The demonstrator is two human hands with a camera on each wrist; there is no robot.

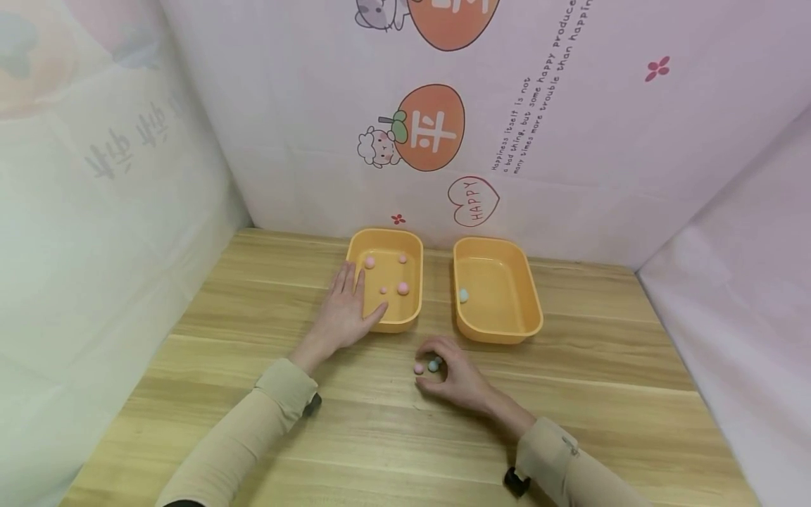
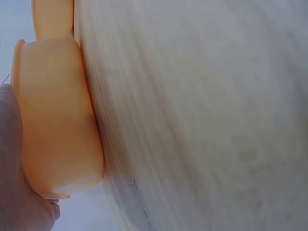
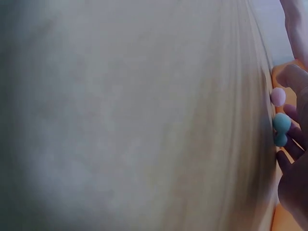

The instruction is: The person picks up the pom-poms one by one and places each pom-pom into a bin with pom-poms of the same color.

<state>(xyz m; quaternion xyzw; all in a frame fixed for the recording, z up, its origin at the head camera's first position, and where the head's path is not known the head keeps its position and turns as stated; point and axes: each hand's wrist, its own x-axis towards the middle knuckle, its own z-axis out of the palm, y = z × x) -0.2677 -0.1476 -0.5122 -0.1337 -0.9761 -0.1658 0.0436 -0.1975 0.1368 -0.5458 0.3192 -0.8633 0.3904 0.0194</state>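
- Pink ball (image 1: 418, 369), two teal balls (image 1: 433, 366): on the table (image 1: 393, 443), near side of the trays
- Right hand (image 1: 464, 382): grip curved around these balls, thumb and forefinger parted; contact cannot be told
- Left hand (image 1: 343, 313): grip spread, resting on left tray (image 1: 388, 272)
- Left tray: four pink balls (image 1: 403, 289)
- Right tray (image 1: 500, 299): pale ball (image 1: 463, 296), left side

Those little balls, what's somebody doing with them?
A person's right hand is at the table, its fingers curved around a loose pink ball and two teal balls. Whether it touches them is hard to tell. The left hand rests on the edge of the left tray, where four pink balls lie. In the right tray, one pale teal ball shows.
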